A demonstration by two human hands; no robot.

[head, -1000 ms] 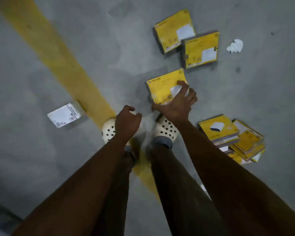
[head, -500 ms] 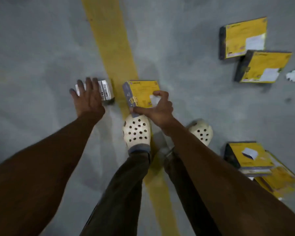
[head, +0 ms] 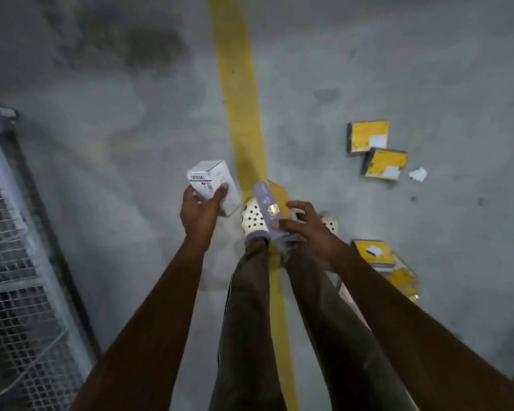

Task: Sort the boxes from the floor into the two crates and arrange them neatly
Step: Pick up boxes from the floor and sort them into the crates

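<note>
My left hand point(head: 201, 210) grips a white box point(head: 211, 182) with black print, lifted off the floor. My right hand point(head: 304, 228) holds a flat yellow box point(head: 272, 203) tilted on edge, its grey side toward me. Both are held above my feet. Two more yellow boxes point(head: 368, 137) point(head: 385, 163) lie on the grey floor to the right. A loose stack of yellow boxes point(head: 374, 253) sits by my right foot. A wire-mesh crate point(head: 9, 262) stands at the left edge; its inside is hard to make out.
A yellow painted line point(head: 241, 99) runs along the concrete floor under my feet. A crumpled white scrap point(head: 418, 174) lies near the far yellow boxes. My legs and cream perforated clogs point(head: 252, 219) are below my hands.
My left hand has picked the white box up off the floor. Both hands and their boxes have risen as I straighten. The view has swung left, bringing the mesh crate into sight.
</note>
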